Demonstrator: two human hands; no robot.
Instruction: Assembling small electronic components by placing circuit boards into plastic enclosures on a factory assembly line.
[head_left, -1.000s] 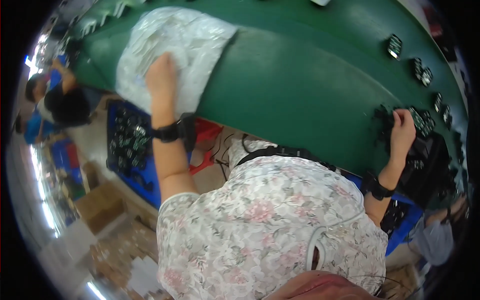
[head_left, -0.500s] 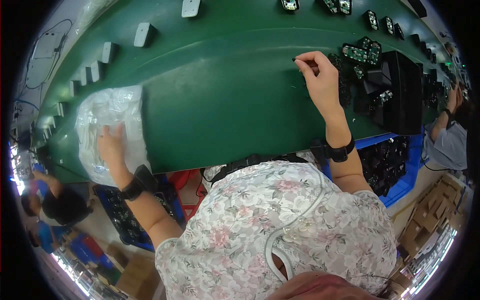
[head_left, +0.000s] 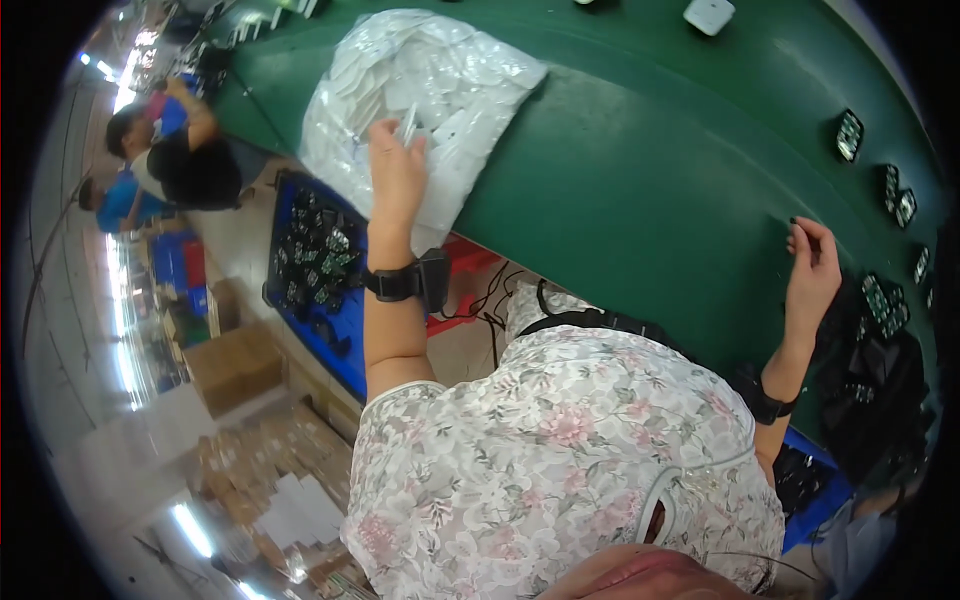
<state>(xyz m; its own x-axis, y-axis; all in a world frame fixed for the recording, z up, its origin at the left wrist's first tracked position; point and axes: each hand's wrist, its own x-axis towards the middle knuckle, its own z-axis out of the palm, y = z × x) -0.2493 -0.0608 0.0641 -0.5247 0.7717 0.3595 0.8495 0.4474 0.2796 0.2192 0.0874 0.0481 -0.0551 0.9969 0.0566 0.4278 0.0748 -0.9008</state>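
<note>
My left hand (head_left: 397, 175) is at the mouth of a clear plastic bag (head_left: 500, 80) filled with thin white plastic pieces. Between its thumb and fingers stands one white plastic piece (head_left: 408, 122), partly covered by the fingertips. My right hand (head_left: 815, 275) hovers over the green table (head_left: 620, 190) at the right, pinching a small black part (head_left: 793, 221) too tiny to identify. Beyond that hand lie green circuit boards (head_left: 884, 303) beside a dark heap of black parts.
A white casing (head_left: 709, 15) stands at the far side, and several black housings with boards (head_left: 849, 135) line the far right. A blue crate of black parts (head_left: 318, 250) sits below the table at left. Two other people (head_left: 190, 160) are at the far left.
The view has swung left, so the bag now appears nearer the middle. My left hand has closed on a white piece in the bag. My right hand still pinches the small black part.
</note>
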